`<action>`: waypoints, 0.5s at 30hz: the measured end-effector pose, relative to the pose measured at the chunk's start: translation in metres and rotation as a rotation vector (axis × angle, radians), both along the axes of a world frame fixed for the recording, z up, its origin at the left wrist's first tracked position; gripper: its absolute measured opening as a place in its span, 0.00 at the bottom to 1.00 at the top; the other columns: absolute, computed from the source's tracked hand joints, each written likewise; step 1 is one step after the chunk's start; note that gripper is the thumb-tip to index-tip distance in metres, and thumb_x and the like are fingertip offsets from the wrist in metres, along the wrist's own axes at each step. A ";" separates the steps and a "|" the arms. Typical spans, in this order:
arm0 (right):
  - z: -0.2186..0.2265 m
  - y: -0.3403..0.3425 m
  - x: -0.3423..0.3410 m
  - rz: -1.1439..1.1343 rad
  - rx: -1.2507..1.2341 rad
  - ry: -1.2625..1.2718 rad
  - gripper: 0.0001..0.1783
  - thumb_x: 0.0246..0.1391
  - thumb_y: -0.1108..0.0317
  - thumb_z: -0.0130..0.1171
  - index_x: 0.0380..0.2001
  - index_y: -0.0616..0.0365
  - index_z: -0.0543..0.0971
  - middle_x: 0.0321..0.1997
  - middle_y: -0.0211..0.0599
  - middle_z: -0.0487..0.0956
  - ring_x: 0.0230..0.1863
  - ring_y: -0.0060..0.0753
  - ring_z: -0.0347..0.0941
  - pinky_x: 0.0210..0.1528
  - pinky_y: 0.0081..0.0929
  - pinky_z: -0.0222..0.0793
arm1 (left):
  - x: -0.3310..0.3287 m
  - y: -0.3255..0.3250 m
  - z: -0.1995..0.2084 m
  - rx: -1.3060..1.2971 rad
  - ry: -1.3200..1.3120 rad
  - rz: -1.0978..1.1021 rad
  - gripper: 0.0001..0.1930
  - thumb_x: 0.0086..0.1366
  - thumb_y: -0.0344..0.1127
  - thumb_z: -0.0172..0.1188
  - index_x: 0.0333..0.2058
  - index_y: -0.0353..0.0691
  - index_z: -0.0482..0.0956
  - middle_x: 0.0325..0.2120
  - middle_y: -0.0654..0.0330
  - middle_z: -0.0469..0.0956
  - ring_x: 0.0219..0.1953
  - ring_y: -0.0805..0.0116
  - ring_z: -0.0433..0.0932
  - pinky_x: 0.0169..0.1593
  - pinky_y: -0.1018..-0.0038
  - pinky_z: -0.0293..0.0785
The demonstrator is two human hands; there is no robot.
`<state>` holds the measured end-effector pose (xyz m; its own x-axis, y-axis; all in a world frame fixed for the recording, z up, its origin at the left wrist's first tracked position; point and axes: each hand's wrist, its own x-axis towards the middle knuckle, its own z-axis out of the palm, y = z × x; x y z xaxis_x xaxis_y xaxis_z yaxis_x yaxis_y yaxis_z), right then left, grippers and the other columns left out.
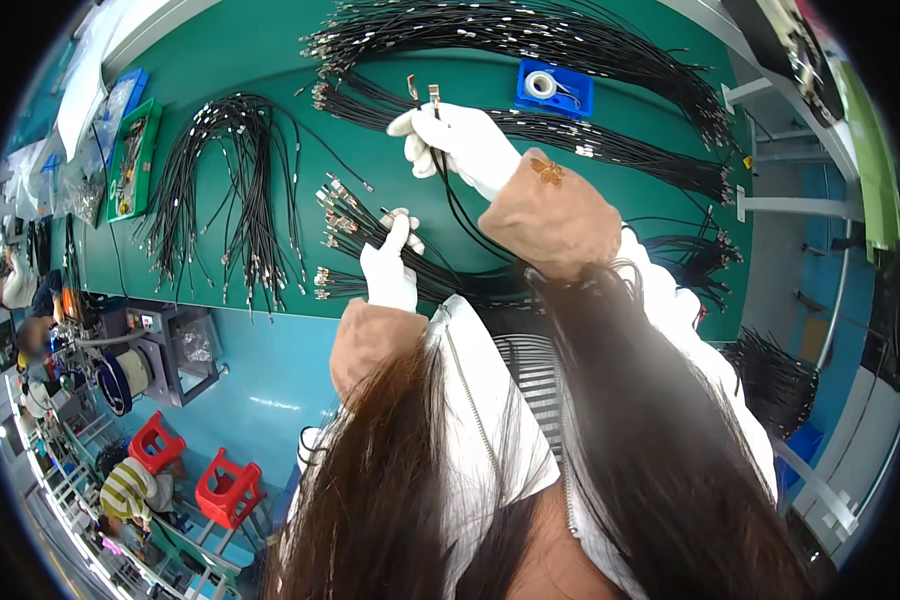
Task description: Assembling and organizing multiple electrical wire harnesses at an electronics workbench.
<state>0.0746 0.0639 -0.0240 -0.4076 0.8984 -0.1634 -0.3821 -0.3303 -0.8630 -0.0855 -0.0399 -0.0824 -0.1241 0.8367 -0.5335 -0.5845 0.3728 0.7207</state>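
My right hand (pixel 462 145), in a white glove, pinches black cables (pixel 458 205) just below their ends. Two metal connectors (pixel 433 96) stick up past its fingers, and the cables hang in a loop toward the table's near edge. Lower and to the left, my white-gloved left hand (pixel 391 268) is closed on black cables at the near side of a bundle (pixel 342 215). That bundle's metal-tipped ends fan out to the left of this hand. How many cables the left fingers hold is hidden.
More black cable bundles lie on the green table (pixel 370 150): one at left (pixel 225 190), others along the far side (pixel 510 40). A blue tray (pixel 575 92) holds a white tape roll (pixel 540 85). A green bin (pixel 133 160) stands far left. Red stools (pixel 228 488) and people are beyond.
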 end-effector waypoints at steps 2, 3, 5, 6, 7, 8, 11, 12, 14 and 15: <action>0.014 -0.018 0.003 -0.034 -0.041 -0.067 0.18 0.62 0.62 0.52 0.44 0.68 0.76 0.27 0.34 0.77 0.25 0.25 0.74 0.30 0.20 0.72 | 0.001 -0.006 0.003 0.020 -0.009 -0.010 0.07 0.62 0.29 0.60 0.38 0.33 0.77 0.28 0.59 0.76 0.23 0.76 0.70 0.29 0.80 0.67; 0.020 -0.029 0.007 -0.070 -0.092 -0.133 0.17 0.61 0.63 0.54 0.40 0.69 0.78 0.26 0.34 0.78 0.24 0.25 0.74 0.29 0.20 0.72 | 0.003 -0.008 0.007 0.017 0.001 -0.029 0.07 0.61 0.29 0.60 0.38 0.34 0.77 0.28 0.59 0.76 0.23 0.76 0.70 0.28 0.80 0.67; 0.021 -0.049 0.011 -0.085 -0.108 -0.129 0.16 0.60 0.63 0.55 0.39 0.69 0.78 0.26 0.35 0.78 0.25 0.25 0.75 0.29 0.21 0.73 | 0.006 -0.015 0.013 0.014 0.009 -0.048 0.07 0.61 0.30 0.60 0.38 0.34 0.77 0.27 0.60 0.77 0.23 0.76 0.69 0.28 0.79 0.67; 0.021 -0.059 0.012 -0.086 -0.129 -0.120 0.16 0.59 0.63 0.57 0.37 0.69 0.79 0.26 0.35 0.78 0.25 0.25 0.76 0.28 0.21 0.73 | 0.006 -0.018 0.016 0.038 0.010 -0.057 0.07 0.61 0.30 0.60 0.38 0.34 0.77 0.27 0.60 0.77 0.24 0.76 0.69 0.28 0.79 0.66; 0.023 -0.068 0.012 -0.091 -0.158 -0.119 0.16 0.59 0.63 0.57 0.38 0.69 0.79 0.27 0.37 0.79 0.26 0.26 0.77 0.29 0.21 0.75 | 0.006 -0.022 0.017 0.060 0.011 -0.064 0.08 0.61 0.30 0.60 0.38 0.34 0.77 0.27 0.60 0.77 0.24 0.76 0.70 0.28 0.79 0.66; 0.024 -0.076 0.012 -0.091 -0.161 -0.124 0.16 0.59 0.63 0.57 0.38 0.69 0.79 0.27 0.37 0.79 0.26 0.26 0.77 0.29 0.21 0.75 | 0.006 -0.025 0.017 0.058 0.006 -0.063 0.08 0.61 0.30 0.60 0.38 0.34 0.77 0.27 0.60 0.77 0.24 0.76 0.70 0.28 0.79 0.66; 0.025 -0.090 0.007 -0.118 -0.209 -0.114 0.17 0.58 0.62 0.58 0.38 0.69 0.79 0.27 0.37 0.79 0.26 0.25 0.76 0.30 0.22 0.75 | 0.004 -0.034 0.018 0.136 0.003 -0.074 0.09 0.61 0.28 0.60 0.39 0.31 0.77 0.29 0.59 0.77 0.24 0.76 0.70 0.31 0.81 0.67; 0.025 -0.092 0.005 -0.139 -0.194 -0.138 0.17 0.57 0.62 0.59 0.39 0.69 0.79 0.28 0.37 0.79 0.27 0.25 0.76 0.31 0.22 0.75 | 0.004 -0.037 0.019 0.136 0.001 -0.072 0.09 0.61 0.28 0.60 0.39 0.31 0.77 0.29 0.59 0.77 0.24 0.76 0.70 0.31 0.81 0.67; 0.023 -0.094 0.004 -0.157 -0.176 -0.164 0.17 0.57 0.61 0.59 0.39 0.68 0.79 0.28 0.37 0.79 0.27 0.25 0.76 0.31 0.22 0.75 | 0.006 -0.042 0.022 0.188 0.014 -0.125 0.10 0.61 0.27 0.60 0.40 0.30 0.77 0.28 0.59 0.77 0.25 0.77 0.70 0.31 0.81 0.67; 0.020 -0.093 0.004 -0.162 -0.101 -0.265 0.16 0.56 0.62 0.61 0.38 0.66 0.81 0.29 0.37 0.80 0.29 0.23 0.76 0.33 0.21 0.74 | 0.008 -0.044 0.024 0.195 0.050 -0.141 0.12 0.59 0.29 0.62 0.40 0.29 0.77 0.28 0.61 0.77 0.25 0.78 0.71 0.32 0.81 0.67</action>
<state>0.0789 -0.0287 -0.0045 -0.1921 0.9219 -0.3365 -0.2031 -0.3728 -0.9054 -0.0776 -0.0840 -0.0581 -0.0207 0.9341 -0.3564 -0.4981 0.2994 0.8138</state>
